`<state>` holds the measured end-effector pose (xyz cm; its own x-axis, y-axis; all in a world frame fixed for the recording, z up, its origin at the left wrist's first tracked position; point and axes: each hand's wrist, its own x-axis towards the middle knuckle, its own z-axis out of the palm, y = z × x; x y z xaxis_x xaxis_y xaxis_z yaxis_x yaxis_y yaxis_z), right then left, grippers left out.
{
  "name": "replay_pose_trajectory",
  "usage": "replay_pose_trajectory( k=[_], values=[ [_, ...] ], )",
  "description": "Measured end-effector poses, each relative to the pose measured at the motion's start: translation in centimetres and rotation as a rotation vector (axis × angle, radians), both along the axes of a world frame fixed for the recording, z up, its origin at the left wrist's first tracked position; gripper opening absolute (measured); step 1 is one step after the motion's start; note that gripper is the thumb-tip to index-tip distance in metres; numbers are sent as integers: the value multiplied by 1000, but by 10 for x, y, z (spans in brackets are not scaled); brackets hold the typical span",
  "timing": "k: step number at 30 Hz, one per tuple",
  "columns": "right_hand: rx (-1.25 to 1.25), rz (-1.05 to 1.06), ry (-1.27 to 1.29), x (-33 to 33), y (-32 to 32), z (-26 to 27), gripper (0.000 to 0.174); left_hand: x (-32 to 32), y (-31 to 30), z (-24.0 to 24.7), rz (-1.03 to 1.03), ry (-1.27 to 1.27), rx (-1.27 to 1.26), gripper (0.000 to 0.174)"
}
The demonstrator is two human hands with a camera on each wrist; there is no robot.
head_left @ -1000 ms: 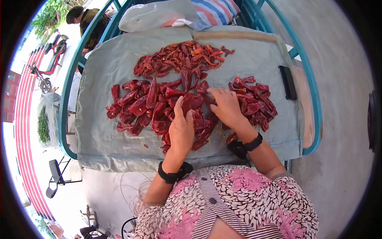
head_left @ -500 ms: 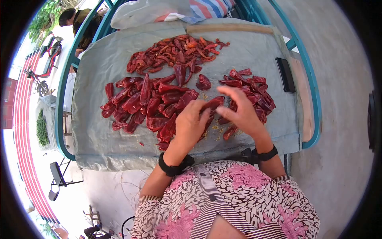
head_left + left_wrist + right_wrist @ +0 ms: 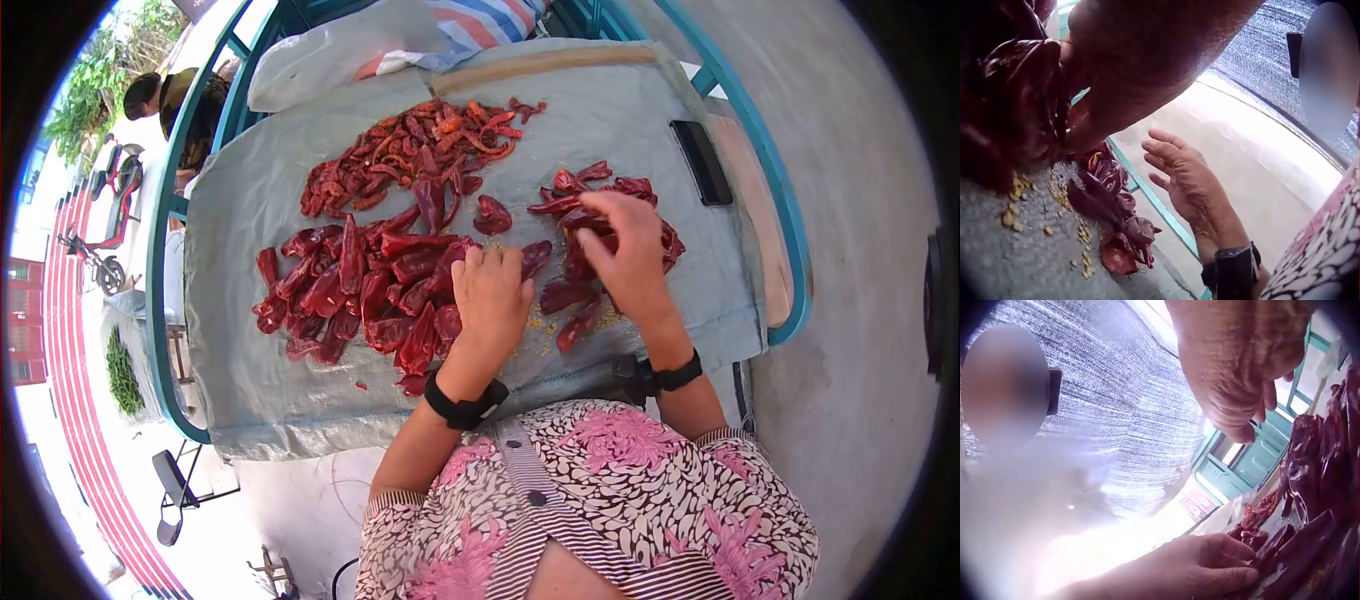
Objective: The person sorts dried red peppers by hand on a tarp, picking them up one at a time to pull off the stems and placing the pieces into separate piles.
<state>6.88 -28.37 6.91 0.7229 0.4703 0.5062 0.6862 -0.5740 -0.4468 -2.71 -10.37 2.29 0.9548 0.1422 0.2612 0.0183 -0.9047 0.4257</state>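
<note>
My left hand [image 3: 490, 295] is at the right edge of a pile of large dried red chili peppers [image 3: 350, 280], back of the hand upward. Its fingers and thumb bend round a dark red chili [image 3: 536, 259] whose end sticks out past the index finger; most of the grip is hidden. In the left wrist view a shiny chili [image 3: 1016, 94] fills the left side by these fingers. Over a smaller chili pile [image 3: 672, 240] hovers my right hand [image 3: 632, 255], fingers loosely bent and apart. The left wrist view shows this right hand [image 3: 1185, 178] holding nothing.
Smaller shrivelled chilies [image 3: 390, 150] lie in a heap farther back. A single chili [image 3: 492, 215] sits between the piles, with yellow seeds [image 3: 545, 325] scattered nearby. A black phone [image 3: 702, 163] lies at the right. Teal rails [image 3: 765, 190] border the sheet-covered surface [image 3: 250, 420].
My right hand has moved right, from the left pile's edge to the smaller pile. The left hand first turned inward toward a chili, then turned palm-down at the pile. The head view has tilted.
</note>
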Motion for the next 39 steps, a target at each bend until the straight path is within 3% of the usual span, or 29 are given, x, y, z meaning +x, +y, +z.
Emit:
replay_pose_trajectory(
  k=[4, 8, 11, 13, 17, 18, 19, 22, 28, 31, 34, 39],
  values=[
    [-174, 240, -11, -12, 10, -2, 54, -10, 1, 12, -49, -130, -138, 35],
    [-236, 334, 101, -9, 12, -19, 39, -19, 8, 15, -95, -182, -184, 35],
    [-126, 328, 186, -4, 12, -12, 30, -28, 15, 11, -75, -187, -204, 47],
    [-160, 230, 67, 2, 11, -4, 26, -31, 19, 14, 5, -228, -146, 58],
    [-141, -5, -94, 12, 15, 14, 30, -39, 44, -1, 212, -102, 156, 77],
    [-97, -70, -113, 15, 20, 15, 31, -39, 46, -6, 216, -79, 166, 78],
    [-62, -3, -116, 18, 26, 8, 36, -39, 48, -10, 219, -58, 179, 79],
    [-128, 143, -81, 12, 60, -9, 37, -39, 51, -17, 207, -20, 222, 73],
    [-429, 82, 40, 21, 100, -41, 41, -36, 53, -30, 237, -58, 243, 70],
    [-398, 143, -60, 27, 97, -47, 38, -37, 53, -29, 243, -46, 225, 68],
    [-297, 156, -92, 31, 81, -37, 34, -37, 53, -31, 245, -59, 211, 68],
    [-448, 61, 11, 31, 51, 10, 34, -37, 53, -32, 249, -55, 204, 67]
  ],
)
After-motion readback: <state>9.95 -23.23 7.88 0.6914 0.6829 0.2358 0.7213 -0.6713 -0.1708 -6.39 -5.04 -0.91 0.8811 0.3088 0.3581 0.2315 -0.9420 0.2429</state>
